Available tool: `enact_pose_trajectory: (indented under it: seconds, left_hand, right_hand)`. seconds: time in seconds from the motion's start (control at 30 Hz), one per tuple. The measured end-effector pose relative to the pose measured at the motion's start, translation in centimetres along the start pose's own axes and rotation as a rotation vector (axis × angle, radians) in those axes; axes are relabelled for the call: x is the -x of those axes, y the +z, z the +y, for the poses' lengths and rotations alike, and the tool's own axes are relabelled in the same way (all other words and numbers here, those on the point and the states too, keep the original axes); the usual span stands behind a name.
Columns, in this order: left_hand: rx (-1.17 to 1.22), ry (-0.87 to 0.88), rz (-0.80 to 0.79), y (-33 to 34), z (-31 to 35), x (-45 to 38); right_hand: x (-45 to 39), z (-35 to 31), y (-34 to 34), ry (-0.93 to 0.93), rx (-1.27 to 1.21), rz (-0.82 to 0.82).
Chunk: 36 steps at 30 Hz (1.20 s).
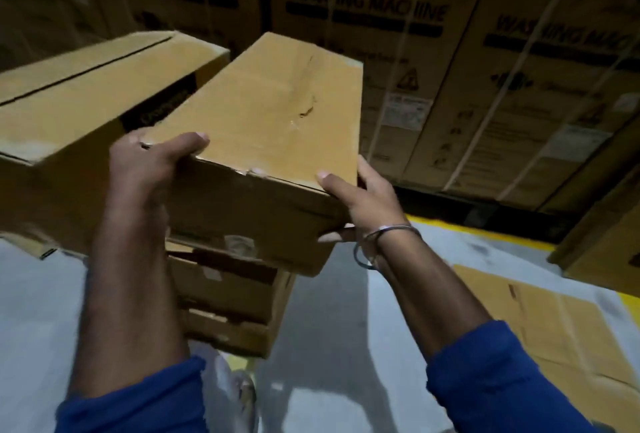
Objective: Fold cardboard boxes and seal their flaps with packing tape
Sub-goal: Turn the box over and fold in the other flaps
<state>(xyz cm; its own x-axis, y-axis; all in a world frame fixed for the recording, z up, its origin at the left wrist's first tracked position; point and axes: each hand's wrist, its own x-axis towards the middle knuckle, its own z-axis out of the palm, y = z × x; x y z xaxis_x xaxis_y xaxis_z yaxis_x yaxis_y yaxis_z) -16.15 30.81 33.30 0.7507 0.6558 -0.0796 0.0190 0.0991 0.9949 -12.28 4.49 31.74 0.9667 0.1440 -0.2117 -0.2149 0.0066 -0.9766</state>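
— From the head view, where do we have the box [263, 113]?

— Raised above the stack [225, 297], long axis running away from us; our left hand [149, 165] grips its near-left corner, our right hand [363, 197] its near-right corner, equally close.

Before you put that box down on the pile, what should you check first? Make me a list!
1. Left hand grips the box corner: ok.
2. Right hand grips the other near corner: ok.
3. Box top closed flat: ok.
4. Tape on the box seam: cannot tell, picture is blurry.
5. Stack underneath sits right below the box: ok.
6. Neighbour box on the left is close; gap to it: cannot tell.
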Motion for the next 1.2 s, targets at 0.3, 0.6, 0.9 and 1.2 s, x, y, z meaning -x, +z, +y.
enact_pose_trajectory:
  seconds: [0.3, 0.6, 0.9, 1.2]
  left_hand:
    - [0.121, -0.116, 0.116, -6.1, -5.1, -5.6]
    - [-0.108, -0.013, 0.234, -5.1, -4.7, -5.2]
    - [-0.361, 0.212, 0.263, -2.2, -2.7, -2.6]
    - [-0.377, 0.407, 0.040, 1.0, -1.5, -0.7]
  right_hand:
    - [-0.2, 3.9, 10.2, 0.056, 0.071, -0.010]
    - [0.1, 5.7, 12.7, -0.010, 0.061, 0.041]
    - [-0.4, 6.5, 14.1, -0.127, 0.302, 0.030]
    - [-0.8, 7.4, 10.9, -0.134, 0.340, -0.096]
